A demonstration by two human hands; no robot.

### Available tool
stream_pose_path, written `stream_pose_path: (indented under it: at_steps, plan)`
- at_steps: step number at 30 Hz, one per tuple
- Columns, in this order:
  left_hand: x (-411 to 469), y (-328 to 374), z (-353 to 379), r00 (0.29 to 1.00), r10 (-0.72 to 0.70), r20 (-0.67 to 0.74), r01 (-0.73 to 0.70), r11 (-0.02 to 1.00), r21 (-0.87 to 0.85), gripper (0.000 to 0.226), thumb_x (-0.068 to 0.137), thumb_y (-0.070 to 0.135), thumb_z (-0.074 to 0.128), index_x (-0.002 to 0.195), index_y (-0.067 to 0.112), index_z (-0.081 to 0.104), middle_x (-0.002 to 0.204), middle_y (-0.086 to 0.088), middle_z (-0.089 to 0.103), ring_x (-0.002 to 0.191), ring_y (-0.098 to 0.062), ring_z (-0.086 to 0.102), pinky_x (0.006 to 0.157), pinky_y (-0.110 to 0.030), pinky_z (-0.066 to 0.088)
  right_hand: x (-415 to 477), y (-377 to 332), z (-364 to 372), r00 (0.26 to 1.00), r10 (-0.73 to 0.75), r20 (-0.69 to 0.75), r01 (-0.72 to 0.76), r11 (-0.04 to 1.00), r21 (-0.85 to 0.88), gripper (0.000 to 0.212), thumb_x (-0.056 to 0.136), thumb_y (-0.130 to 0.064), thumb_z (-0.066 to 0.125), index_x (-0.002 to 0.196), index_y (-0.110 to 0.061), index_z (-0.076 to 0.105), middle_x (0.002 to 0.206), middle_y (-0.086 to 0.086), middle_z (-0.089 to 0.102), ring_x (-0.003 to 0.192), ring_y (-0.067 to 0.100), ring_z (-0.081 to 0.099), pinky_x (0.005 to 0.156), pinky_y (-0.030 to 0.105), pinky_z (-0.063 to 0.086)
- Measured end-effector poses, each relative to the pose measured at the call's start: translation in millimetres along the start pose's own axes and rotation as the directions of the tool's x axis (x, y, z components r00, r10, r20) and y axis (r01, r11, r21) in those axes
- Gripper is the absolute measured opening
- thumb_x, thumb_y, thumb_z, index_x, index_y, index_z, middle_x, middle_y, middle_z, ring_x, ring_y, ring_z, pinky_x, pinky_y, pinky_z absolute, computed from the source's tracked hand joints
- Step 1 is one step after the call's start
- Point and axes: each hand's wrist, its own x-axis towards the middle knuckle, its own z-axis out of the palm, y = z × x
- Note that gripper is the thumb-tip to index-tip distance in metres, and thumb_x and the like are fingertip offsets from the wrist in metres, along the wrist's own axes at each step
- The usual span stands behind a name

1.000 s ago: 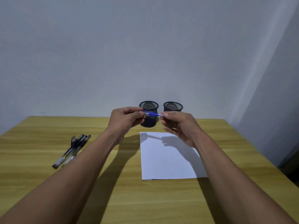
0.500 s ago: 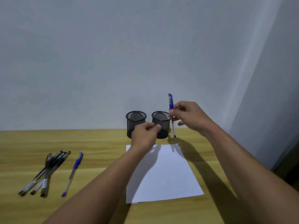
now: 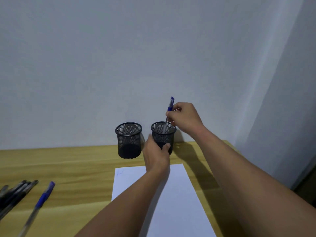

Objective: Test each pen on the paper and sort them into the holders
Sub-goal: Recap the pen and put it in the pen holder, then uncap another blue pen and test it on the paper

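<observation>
dim, even light; soft arm shadows on table point(image 3: 71, 168); edges blurred, wide-angle bend.

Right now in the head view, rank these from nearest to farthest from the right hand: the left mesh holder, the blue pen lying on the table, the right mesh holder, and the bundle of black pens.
1. Right mesh holder, directly below the right hand.
2. Left mesh holder, beside it.
3. Blue pen on the table, near left.
4. Black pens, at the left edge.

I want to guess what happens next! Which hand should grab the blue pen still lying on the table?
Probably the left hand. The lying blue pen is on the table's left side. The left hand only steadies the right holder, while the right hand is busy lowering another blue pen into it.
</observation>
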Motion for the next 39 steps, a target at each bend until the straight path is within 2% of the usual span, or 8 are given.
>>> stream_pose_path:
  at_steps: [7, 12, 18, 21, 23, 28, 34, 39]
  plan:
    - [1, -2, -1, 0.999, 0.035, 0.02, -0.034, 0.998, -0.046, 0.03, 0.085, 0.012, 0.074, 0.112, 0.017, 0.062, 0.098, 0.001, 0.069, 0.085, -0.014, 0.06, 0.073, -0.021, 0.041, 9, 11, 13, 0.999, 0.042, 0.009, -0.04, 0.989, -0.141, 0.013, 0.084, -0.019, 0.076, 0.073, -0.013, 0.076, 0.08, 0.009, 0.079, 0.082, 0.028, 0.077, 0.085, 0.047, 0.062]
    - [0, 1, -1, 0.999, -0.001, 0.034, 0.003, 0.999, -0.047, 0.03, 0.085, 0.014, 0.074, 0.112, 0.015, 0.062, 0.1, -0.001, 0.07, 0.091, -0.017, 0.063, 0.074, -0.023, 0.042, 3, 4, 8, 0.998, 0.006, -0.056, -0.016, 0.984, -0.178, 0.02, 0.087, -0.019, 0.071, 0.107, -0.015, 0.075, 0.099, 0.004, 0.076, 0.092, 0.024, 0.074, 0.08, 0.033, 0.059]
    - [-18, 18, -29, 0.997, -0.066, 0.041, 0.064, 0.997, 0.048, 0.047, 0.088, 0.017, 0.072, 0.127, -0.001, 0.052, 0.119, -0.014, 0.062, 0.117, -0.032, 0.057, 0.08, -0.024, 0.036, -28, -14, -9, 0.993, -0.116, 0.02, 0.118, 0.962, -0.246, 0.024, 0.092, -0.02, 0.066, 0.116, -0.018, 0.072, 0.091, -0.009, 0.069, 0.088, 0.012, 0.066, 0.066, 0.018, 0.045]
    - [-33, 18, -58, 0.999, -0.017, 0.042, 0.011, 0.991, 0.134, 0.04, 0.087, 0.018, 0.068, 0.121, 0.0, 0.058, 0.105, -0.011, 0.067, 0.105, -0.03, 0.063, 0.073, -0.026, 0.041, -48, -28, -8, 0.982, -0.15, 0.113, 0.177, 0.942, -0.286, 0.027, 0.094, -0.023, 0.065, 0.12, -0.02, 0.071, 0.1, -0.008, 0.07, 0.094, 0.012, 0.065, 0.07, 0.022, 0.045]
    - [-49, 16, -86, 0.998, 0.019, 0.058, -0.029, 0.985, 0.17, 0.044, 0.087, 0.022, 0.066, 0.129, 0.01, 0.061, 0.115, -0.003, 0.07, 0.107, -0.021, 0.064, 0.081, -0.024, 0.045, -64, -36, -3, 0.967, -0.164, 0.195, 0.22, 0.924, -0.313, 0.029, 0.095, -0.026, 0.066, 0.123, -0.021, 0.07, 0.107, -0.005, 0.071, 0.101, 0.015, 0.065, 0.078, 0.025, 0.045]
    - [-89, 0, -169, 0.989, 0.147, -0.015, -0.129, 0.905, 0.406, 0.041, 0.092, 0.03, 0.059, 0.132, 0.023, 0.061, 0.123, 0.005, 0.068, 0.112, -0.018, 0.062, 0.085, -0.031, 0.049, -110, -62, 38, 0.901, -0.198, 0.385, 0.346, 0.865, -0.363, 0.026, 0.091, -0.027, 0.067, 0.116, -0.026, 0.075, 0.11, -0.005, 0.076, 0.108, 0.016, 0.068, 0.096, 0.034, 0.053]
    - [-116, -45, -254, 0.977, 0.168, -0.13, -0.048, 0.772, 0.634, 0.04, 0.092, 0.032, 0.057, 0.13, 0.022, 0.061, 0.123, -0.001, 0.067, 0.118, -0.023, 0.056, 0.089, -0.039, 0.051, -158, -79, 113, 0.745, -0.202, 0.635, 0.488, 0.814, -0.314, 0.037, 0.094, -0.026, 0.068, 0.13, -0.021, 0.069, 0.124, 0.001, 0.073, 0.118, 0.017, 0.067, 0.104, 0.036, 0.052]
    - [-121, -76, -280, 0.983, 0.133, -0.128, 0.013, 0.641, 0.768, 0.033, 0.093, 0.028, 0.055, 0.123, 0.018, 0.063, 0.111, -0.003, 0.068, 0.104, -0.025, 0.06, 0.08, -0.039, 0.053, -181, -71, 182, 0.625, -0.198, 0.755, 0.592, 0.75, -0.294, 0.048, 0.099, -0.021, 0.059, 0.145, -0.032, 0.056, 0.148, 0.003, 0.059, 0.132, 0.024, 0.057, 0.106, 0.038, 0.048]
